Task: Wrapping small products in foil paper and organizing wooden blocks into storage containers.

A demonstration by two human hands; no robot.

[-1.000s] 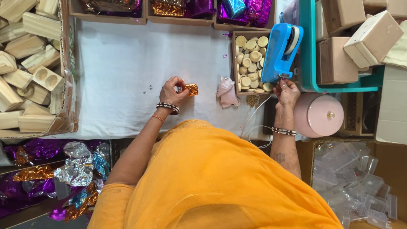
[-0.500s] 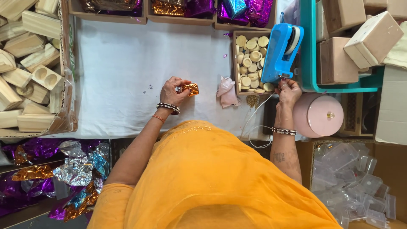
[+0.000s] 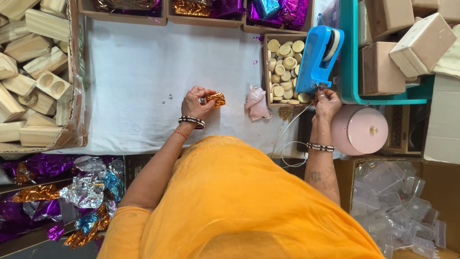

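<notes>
The left grip [image 3: 195,102] pinches an orange foil-wrapped piece [image 3: 216,99] over the white worktop [image 3: 129,72], while the right grip [image 3: 327,102] clasps the blue tape dispenser's [image 3: 317,57] lower end.

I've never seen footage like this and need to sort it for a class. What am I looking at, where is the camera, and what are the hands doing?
The camera is worn on a person's head and looks straight down over their orange garment at a white-covered table. The left hand pinches a small piece wrapped in orange foil. The right hand reaches to a blue tape dispenser. Beside it sits a box of pale round discs; wooden blocks lie far left.
</notes>
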